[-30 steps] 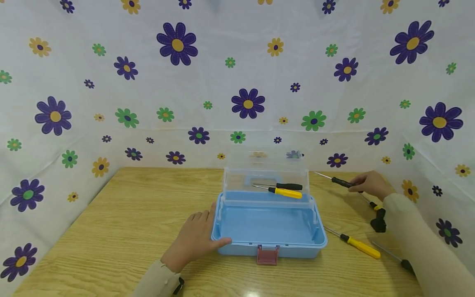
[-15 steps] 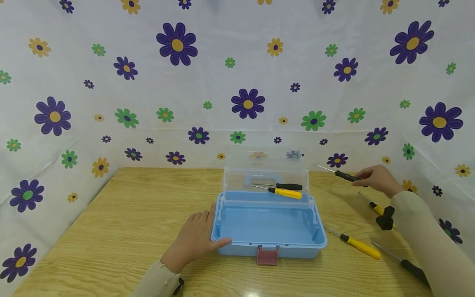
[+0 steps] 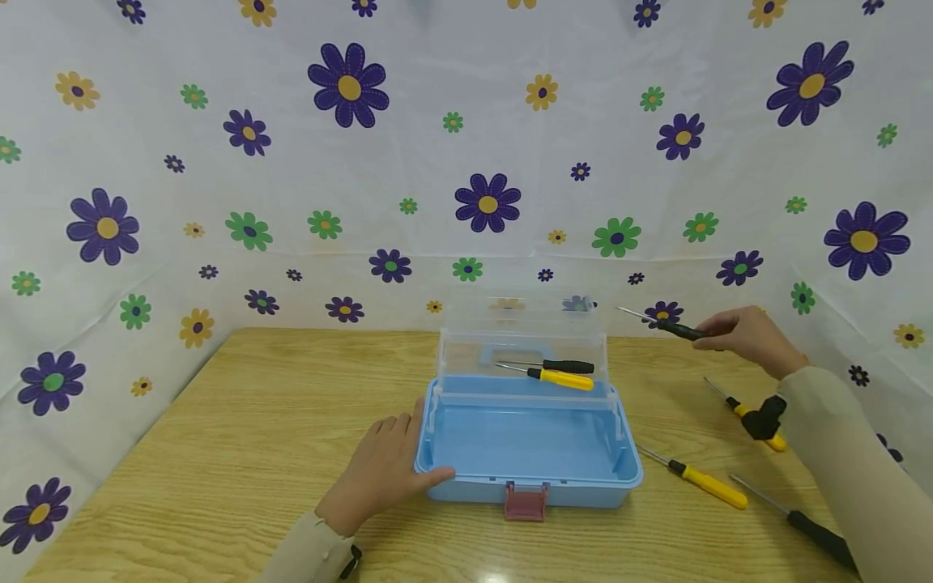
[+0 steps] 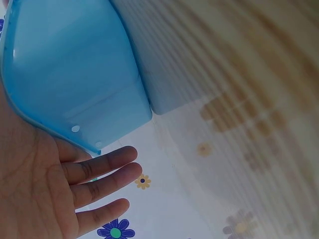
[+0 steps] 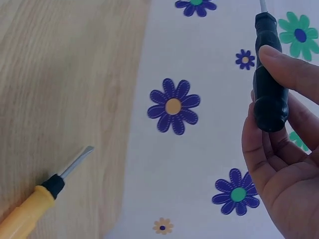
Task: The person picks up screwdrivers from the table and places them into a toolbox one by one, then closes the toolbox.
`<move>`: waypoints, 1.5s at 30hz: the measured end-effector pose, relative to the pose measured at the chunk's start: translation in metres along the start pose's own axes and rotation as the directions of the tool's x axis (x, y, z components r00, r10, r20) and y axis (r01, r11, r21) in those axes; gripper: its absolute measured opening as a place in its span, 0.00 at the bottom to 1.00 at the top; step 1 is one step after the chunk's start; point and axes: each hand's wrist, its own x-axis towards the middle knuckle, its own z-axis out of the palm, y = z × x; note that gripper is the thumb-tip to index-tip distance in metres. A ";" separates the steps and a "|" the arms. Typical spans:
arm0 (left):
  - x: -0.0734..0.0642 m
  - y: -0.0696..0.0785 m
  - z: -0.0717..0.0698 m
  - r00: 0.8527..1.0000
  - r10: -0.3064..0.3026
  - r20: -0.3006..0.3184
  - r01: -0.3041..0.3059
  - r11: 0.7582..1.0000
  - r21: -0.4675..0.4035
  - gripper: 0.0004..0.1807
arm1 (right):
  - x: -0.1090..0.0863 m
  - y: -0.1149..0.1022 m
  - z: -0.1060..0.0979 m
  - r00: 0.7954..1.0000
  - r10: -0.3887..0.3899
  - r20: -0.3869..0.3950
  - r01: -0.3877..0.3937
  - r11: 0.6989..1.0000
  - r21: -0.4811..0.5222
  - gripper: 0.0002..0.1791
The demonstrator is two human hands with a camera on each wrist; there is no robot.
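My right hand [image 3: 751,340] pinches a black-handled screwdriver [image 3: 679,329] between thumb and fingers, above the table at the back right. Its shaft points left; in the right wrist view the black handle [image 5: 269,79] fills the grip. At the left end of a light blue toolbox [image 3: 521,492], my left hand [image 3: 382,461] rests with fingers straight along the outside wall and thumb over the front rim. The toolbox's clear lid stands up. On its raised clear tray [image 3: 466,399] lie a black screwdriver [image 3: 568,367] and a yellow screwdriver [image 3: 567,380].
Right of the toolbox lie a yellow-handled screwdriver [image 3: 709,484], a black-handled screwdriver [image 3: 816,534] partly behind the right sleeve, and another yellow one [image 5: 30,211] farther back. A pink latch [image 3: 525,502] hangs at the toolbox front. Flowered cloth [image 3: 408,162] walls the wooden table [image 3: 219,453].
My right hand has lifted the black screwdriver up from near the table and moved slightly right. The left hand and toolbox have stayed in place.
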 end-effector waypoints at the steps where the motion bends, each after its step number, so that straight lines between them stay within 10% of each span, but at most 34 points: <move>1: 0.000 0.000 0.000 1.000 0.000 -0.001 0.000 1.000 0.000 0.58 | 0.000 -0.002 -0.001 1.000 -0.002 -0.001 0.002 1.000 -0.002 0.27; 19: 0.000 0.000 -0.002 1.000 -0.005 0.010 0.006 1.000 -0.018 0.58 | -0.004 -0.052 -0.001 0.997 -0.073 -0.015 0.074 0.997 0.031 0.23; 45: 0.000 -0.001 -0.001 1.000 0.004 0.009 -0.004 1.000 0.000 0.58 | 0.000 -0.098 0.051 0.978 -0.209 0.018 0.206 0.973 0.109 0.14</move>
